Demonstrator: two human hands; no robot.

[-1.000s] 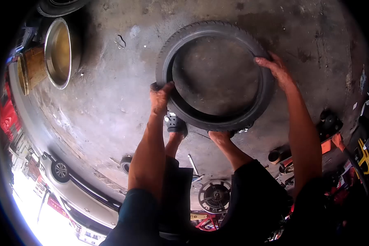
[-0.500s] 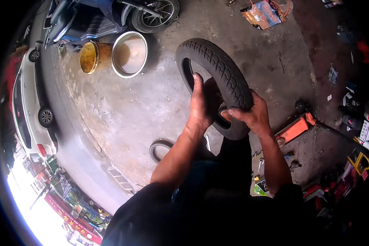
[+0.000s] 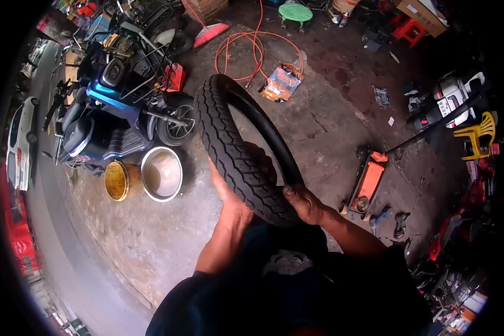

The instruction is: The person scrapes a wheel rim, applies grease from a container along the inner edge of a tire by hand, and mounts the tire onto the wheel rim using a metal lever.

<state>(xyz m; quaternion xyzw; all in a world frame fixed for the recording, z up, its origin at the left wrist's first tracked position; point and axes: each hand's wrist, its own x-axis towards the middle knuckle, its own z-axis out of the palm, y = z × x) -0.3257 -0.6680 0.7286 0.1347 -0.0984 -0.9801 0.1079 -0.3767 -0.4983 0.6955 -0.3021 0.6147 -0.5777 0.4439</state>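
Note:
A black tyre (image 3: 229, 151) with a grooved tread is held up tilted in front of my body, its tread facing me. My left hand (image 3: 229, 193) supports its lower left side, with the fingers partly hidden behind the rubber. On the lower right edge, my right hand (image 3: 303, 206) grips the tyre, thumb on top. No wheel rim shows inside the tyre.
A metal basin (image 3: 162, 193) and a yellow bucket (image 3: 116, 182) stand at the left, below a blue scooter (image 3: 109, 101). An orange floor jack (image 3: 369, 182) lies at the right. A red hose (image 3: 256, 47), a broom (image 3: 211, 35) and a green stool (image 3: 295, 13) are farther ahead.
The tyre has turned from a face-on ring to a tilted position with its tread towards me, and my hands have come closer together. The view has swung up towards the scooter and hose.

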